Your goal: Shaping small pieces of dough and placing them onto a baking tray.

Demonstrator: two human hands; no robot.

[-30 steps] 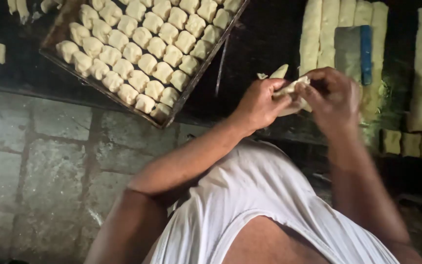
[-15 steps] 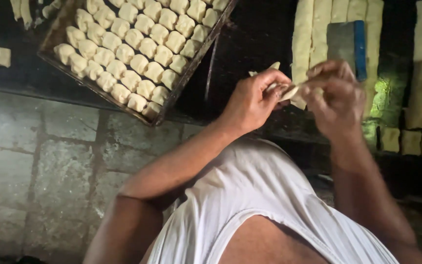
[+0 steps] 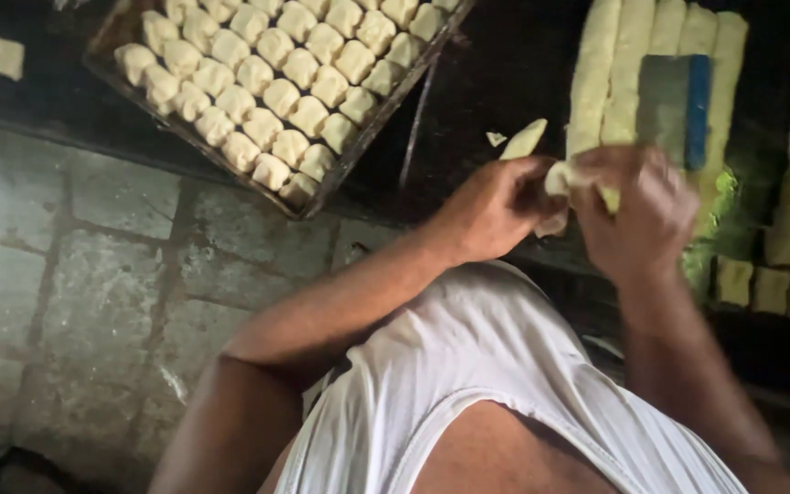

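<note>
Both my hands meet over the dark work surface and hold one pale piece of dough [image 3: 555, 178] between them. My left hand [image 3: 491, 210] pinches its left end, and a thin flap of dough [image 3: 523, 140] sticks up above the fingers. My right hand [image 3: 642, 206] is curled over the right end and looks blurred. To the upper left lies a dark metal tray [image 3: 372, 137] filled with several rows of small shaped dough pieces [image 3: 276, 91].
Long pale dough logs [image 3: 614, 64] lie side by side behind my hands, with a flat scraper with a blue handle [image 3: 674, 105] resting on them. Cut dough blocks [image 3: 770, 284] sit at the right. A grey stone-block floor [image 3: 84, 293] lies below left.
My hands have kept working the same dough piece, shifting slightly. The view has drifted a little, so the tray sits higher in the frame.
</note>
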